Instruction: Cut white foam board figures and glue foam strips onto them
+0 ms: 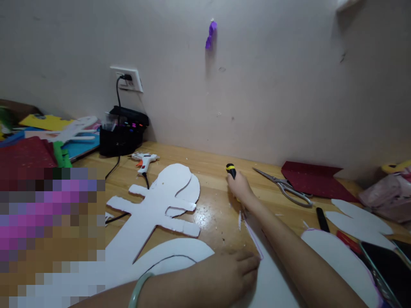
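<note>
My right hand [240,186] grips a utility knife [230,169] with a black and yellow handle; its lower end points down at the edge of a white foam board [272,271]. A purple line runs along that edge. Flat on the board presses my left hand [236,269], fingers stretched out and a pale green bangle on the wrist. Left of it lies a white board piece [183,247] with a dark curved line. Beyond that is a large white cut-out [170,184] with several arms. Thin white offcuts lie near the knife.
Scissors [285,187] and a dark red sheet [311,177] lie at the back right. White cut shapes [340,261] and a phone [385,269] are on the right. A glue gun [146,160] and black case [123,130] stand back left, below a wall socket [126,79].
</note>
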A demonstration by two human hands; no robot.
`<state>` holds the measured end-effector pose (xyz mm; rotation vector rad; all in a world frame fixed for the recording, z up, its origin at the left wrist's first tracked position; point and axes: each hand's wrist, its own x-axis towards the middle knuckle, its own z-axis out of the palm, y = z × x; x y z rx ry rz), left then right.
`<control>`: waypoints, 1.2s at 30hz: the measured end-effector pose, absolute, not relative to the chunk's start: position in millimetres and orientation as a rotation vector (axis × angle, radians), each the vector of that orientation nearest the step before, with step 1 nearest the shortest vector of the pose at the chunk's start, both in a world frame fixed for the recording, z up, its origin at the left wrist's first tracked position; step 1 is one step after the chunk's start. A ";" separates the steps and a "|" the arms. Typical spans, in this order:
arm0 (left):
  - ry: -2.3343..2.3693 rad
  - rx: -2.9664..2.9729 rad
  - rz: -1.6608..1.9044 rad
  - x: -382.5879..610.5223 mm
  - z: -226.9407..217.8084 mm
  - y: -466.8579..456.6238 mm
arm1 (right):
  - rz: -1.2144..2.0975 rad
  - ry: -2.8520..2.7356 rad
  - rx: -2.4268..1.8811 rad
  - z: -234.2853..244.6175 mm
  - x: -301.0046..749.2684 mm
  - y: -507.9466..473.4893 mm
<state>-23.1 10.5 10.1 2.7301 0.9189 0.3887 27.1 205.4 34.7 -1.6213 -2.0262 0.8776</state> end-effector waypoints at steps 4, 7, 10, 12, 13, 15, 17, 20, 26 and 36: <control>0.937 2.685 0.382 -21.5 12.5 13.1 | 0.797 -1.978 -1.559 53.2 7.4 220.3; 0.984 2.622 0.415 -20.6 13.4 15.5 | 0.782 -1.949 -1.512 75.9 -1.0 227.9; 1.023 2.541 0.374 -21.4 16.1 16.8 | 0.823 -1.967 -1.480 95.1 8.5 228.8; 1.138 2.446 0.333 -22.2 19.0 16.9 | 0.881 -2.032 -1.503 100.0 26.6 224.8; 1.215 2.391 0.314 -22.4 20.3 16.9 | 0.914 -2.074 -1.532 99.6 38.5 221.2; 1.338 2.282 0.276 -22.3 22.4 17.2 | 0.977 -2.146 -1.603 94.6 65.8 211.4; 1.379 2.175 0.270 -22.1 23.8 17.8 | 1.035 -2.181 -1.660 87.2 93.3 199.1; 1.401 1.981 0.313 -22.9 26.8 18.6 | 1.234 -2.199 -1.702 79.2 125.7 180.1; 1.439 1.789 0.326 -21.7 39.1 24.8 | 1.572 -2.123 -1.686 84.4 143.1 156.2; 1.184 1.328 0.603 3.6 45.9 77.7 | 1.518 -1.864 -1.534 118.3 146.3 145.8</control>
